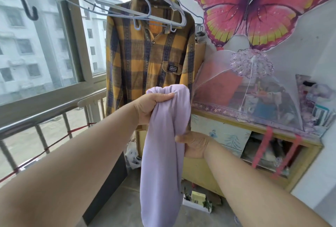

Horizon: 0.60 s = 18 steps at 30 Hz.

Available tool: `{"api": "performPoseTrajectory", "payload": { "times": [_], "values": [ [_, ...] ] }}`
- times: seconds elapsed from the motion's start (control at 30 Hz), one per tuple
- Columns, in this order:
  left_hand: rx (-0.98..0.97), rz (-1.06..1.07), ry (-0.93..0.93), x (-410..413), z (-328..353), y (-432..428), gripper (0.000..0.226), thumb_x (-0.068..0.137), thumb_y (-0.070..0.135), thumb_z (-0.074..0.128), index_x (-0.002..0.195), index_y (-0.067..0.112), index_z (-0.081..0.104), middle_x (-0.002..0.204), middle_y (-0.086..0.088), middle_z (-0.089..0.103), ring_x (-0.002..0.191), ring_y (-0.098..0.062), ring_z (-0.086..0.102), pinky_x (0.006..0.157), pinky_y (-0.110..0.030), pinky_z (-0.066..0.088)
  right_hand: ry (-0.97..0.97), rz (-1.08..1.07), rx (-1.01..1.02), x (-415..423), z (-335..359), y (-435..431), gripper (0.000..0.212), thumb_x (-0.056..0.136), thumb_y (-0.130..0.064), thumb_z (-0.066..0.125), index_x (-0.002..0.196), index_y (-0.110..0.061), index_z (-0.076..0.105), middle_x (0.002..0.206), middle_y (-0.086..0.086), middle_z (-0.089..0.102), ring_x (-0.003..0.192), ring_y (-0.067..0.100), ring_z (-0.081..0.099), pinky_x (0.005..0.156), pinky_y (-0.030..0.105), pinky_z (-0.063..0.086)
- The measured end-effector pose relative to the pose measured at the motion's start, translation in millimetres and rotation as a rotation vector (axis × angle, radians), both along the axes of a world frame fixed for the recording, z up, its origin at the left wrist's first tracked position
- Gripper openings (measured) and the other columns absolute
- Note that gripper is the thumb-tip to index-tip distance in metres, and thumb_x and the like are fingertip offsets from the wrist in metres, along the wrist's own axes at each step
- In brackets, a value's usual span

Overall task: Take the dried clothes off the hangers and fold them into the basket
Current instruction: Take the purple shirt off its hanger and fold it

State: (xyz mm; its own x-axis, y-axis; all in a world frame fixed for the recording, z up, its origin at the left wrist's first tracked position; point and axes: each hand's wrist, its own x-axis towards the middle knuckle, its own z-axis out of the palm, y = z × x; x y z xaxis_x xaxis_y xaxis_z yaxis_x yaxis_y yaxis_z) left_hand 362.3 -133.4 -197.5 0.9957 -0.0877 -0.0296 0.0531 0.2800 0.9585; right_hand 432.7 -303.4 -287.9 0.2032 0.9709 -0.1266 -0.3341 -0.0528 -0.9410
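Observation:
A lilac garment [161, 163] hangs bunched in front of me. My left hand [151, 106] grips its top end, with the cloth draped over the fingers. My right hand [194, 144] grips the same garment lower down, from the right side. Behind it a yellow and navy plaid shirt [145, 59] hangs on a hanger. Several empty pale blue hangers [138, 8] dangle in front of the shirt's collar. No basket is in view.
A metal railing [45, 115] and window run along the left. A yellow cabinet [272, 146] stands at right with a lilac mesh food cover [251, 88] on top. A butterfly kite [254, 6] hangs on the wall. Small boxes [198, 201] lie on the floor.

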Motion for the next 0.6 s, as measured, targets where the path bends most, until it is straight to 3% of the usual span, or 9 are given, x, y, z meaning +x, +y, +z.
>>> {"api": "performPoseTrajectory", "payload": {
  "times": [0.1,0.17,0.27,0.33,0.4,0.43,0.47,0.53,0.6],
  "values": [
    [0.044,0.058,-0.034,2,0,11,0.027,0.08,0.016,0.065,0.104,0.005,0.064,0.091,-0.013,0.069,0.085,-0.025,0.067,0.075,-0.037,0.057,-0.121,-0.063,-0.14,-1,7,2,0.057,0.061,0.001,0.085,0.115,-0.009,0.068,0.123,0.012,0.065,0.113,0.025,0.062,0.102,0.044,0.046],
    [0.065,0.171,0.017,5,-7,24,0.026,0.078,0.016,0.07,0.101,0.005,0.065,0.093,-0.014,0.069,0.086,-0.026,0.067,0.077,-0.038,0.055,-0.177,-0.14,-0.177,0,12,4,0.051,0.072,0.006,0.074,0.12,-0.006,0.064,0.127,0.014,0.063,0.117,0.028,0.06,0.105,0.048,0.043],
    [0.213,0.373,0.349,7,-27,42,0.022,0.081,0.025,0.074,0.088,0.008,0.062,0.084,-0.014,0.066,0.07,-0.025,0.066,0.07,-0.038,0.057,-0.166,-0.179,-0.098,1,14,8,0.046,0.078,0.003,0.068,0.122,-0.007,0.064,0.123,0.016,0.064,0.115,0.031,0.06,0.103,0.049,0.045],
    [0.566,0.402,0.603,-2,-36,44,0.031,0.085,0.034,0.07,0.084,0.004,0.061,0.069,-0.009,0.062,0.051,-0.017,0.06,0.055,-0.026,0.052,-0.187,-0.169,-0.055,2,15,10,0.041,0.08,0.001,0.067,0.119,-0.009,0.065,0.12,0.017,0.064,0.114,0.033,0.059,0.102,0.05,0.045],
    [1.084,0.389,0.697,-12,-43,43,0.04,0.085,0.037,0.067,0.105,0.003,0.06,0.087,-0.011,0.067,0.068,-0.017,0.064,0.061,-0.026,0.051,-0.206,-0.174,-0.055,2,17,12,0.039,0.081,-0.001,0.067,0.119,-0.008,0.064,0.12,0.019,0.062,0.116,0.035,0.057,0.104,0.052,0.043],
    [1.213,0.429,0.61,-14,-47,42,0.048,0.085,0.036,0.066,0.119,0.004,0.055,0.107,-0.012,0.065,0.087,-0.02,0.064,0.073,-0.028,0.052,-0.214,-0.175,-0.064,2,20,13,0.037,0.082,0.0,0.066,0.119,-0.007,0.064,0.12,0.019,0.062,0.116,0.035,0.056,0.104,0.052,0.042],
    [1.18,0.407,0.473,-14,-49,43,0.056,0.085,0.038,0.065,0.13,0.009,0.049,0.125,-0.01,0.058,0.105,-0.022,0.059,0.086,-0.031,0.05,-0.222,-0.172,-0.067,2,24,14,0.035,0.084,0.001,0.065,0.118,-0.007,0.064,0.119,0.018,0.062,0.115,0.035,0.056,0.104,0.052,0.043],
    [0.672,0.236,0.303,-15,-48,35,0.063,0.085,0.053,0.06,0.138,0.021,0.045,0.136,-0.005,0.053,0.121,-0.023,0.051,0.103,-0.038,0.043,-0.22,-0.16,-0.055,2,32,15,0.031,0.088,0.003,0.061,0.117,-0.008,0.065,0.115,0.016,0.064,0.111,0.032,0.058,0.102,0.05,0.046],
    [0.303,0.196,0.31,-15,-51,21,0.066,0.081,0.059,0.061,0.119,0.005,0.056,0.103,-0.01,0.07,0.099,-0.022,0.06,0.089,-0.035,0.05,-0.197,-0.159,-0.029,3,42,18,0.032,0.09,0.003,0.058,0.12,-0.007,0.063,0.114,0.015,0.064,0.109,0.031,0.059,0.098,0.048,0.049]
  ]
}}
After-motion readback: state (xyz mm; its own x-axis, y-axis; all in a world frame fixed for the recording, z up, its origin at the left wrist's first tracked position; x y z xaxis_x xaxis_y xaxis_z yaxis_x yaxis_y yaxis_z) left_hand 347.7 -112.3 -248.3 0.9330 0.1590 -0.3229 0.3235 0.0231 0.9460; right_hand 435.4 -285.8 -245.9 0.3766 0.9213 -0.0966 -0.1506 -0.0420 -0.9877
